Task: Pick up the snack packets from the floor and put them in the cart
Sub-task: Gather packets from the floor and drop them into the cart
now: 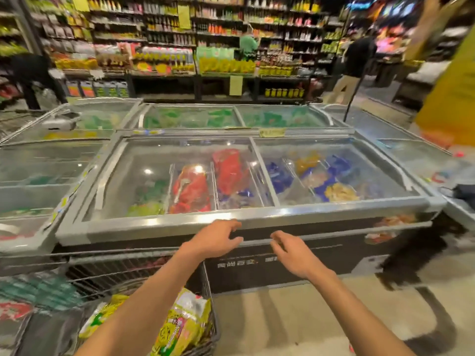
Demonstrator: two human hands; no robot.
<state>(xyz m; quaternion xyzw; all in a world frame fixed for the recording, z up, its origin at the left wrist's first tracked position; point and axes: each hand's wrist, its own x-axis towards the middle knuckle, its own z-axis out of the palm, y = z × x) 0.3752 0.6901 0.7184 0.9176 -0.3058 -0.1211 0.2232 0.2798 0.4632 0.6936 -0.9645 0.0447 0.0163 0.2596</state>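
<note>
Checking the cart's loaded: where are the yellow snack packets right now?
In the head view, lower left: the yellow snack packets sit in the wire cart, under the left forearm.

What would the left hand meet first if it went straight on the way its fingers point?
Probably the chest freezer, at its grey front rim just beyond the left hand; depth is unclear from this one view.

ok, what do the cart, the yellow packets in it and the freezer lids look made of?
Cart: likely thin grey metal wire, open grid of rods. Yellow packets: glossy plastic film, crinkled, with printed faces. Freezer lids: clear glass or acrylic, cannot tell which; lights glint on them and goods show through.
</note>
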